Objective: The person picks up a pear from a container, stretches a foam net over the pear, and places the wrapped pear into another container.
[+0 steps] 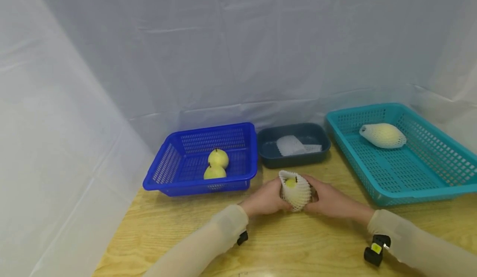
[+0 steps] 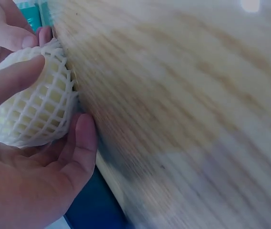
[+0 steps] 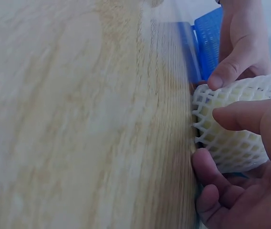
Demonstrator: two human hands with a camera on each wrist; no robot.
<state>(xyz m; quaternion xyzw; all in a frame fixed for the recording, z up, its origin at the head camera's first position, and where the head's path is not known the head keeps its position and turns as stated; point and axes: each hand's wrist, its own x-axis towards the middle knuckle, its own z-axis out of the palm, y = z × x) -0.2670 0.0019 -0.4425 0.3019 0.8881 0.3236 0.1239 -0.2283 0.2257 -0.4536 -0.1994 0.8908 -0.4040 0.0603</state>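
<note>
Between both hands is a yellow pear [image 1: 291, 182] inside a white foam net sleeve [image 1: 298, 196], its stem showing at the sleeve's open top. My left hand [image 1: 267, 198] grips it from the left, thumb [image 2: 23, 76] across the mesh and fingers curled beneath. On the other side my right hand [image 1: 329, 198] grips it too, thumb [image 3: 240, 116] laid on the netting. In the right wrist view, the sleeve [image 3: 235, 138] covers the fruit's near end. The pear is held just over the wooden table; whether it touches the wood cannot be told.
A blue basket [image 1: 201, 184] at left holds two bare pears [image 1: 218, 159]. Behind the hands, a dark tray [image 1: 294, 161] contains white foam sleeves [image 1: 290, 145]. To the right, a teal basket [image 1: 421, 165] holds one netted pear [image 1: 385, 136]. White sheeting [image 1: 238, 53] surrounds the table [image 1: 290, 248].
</note>
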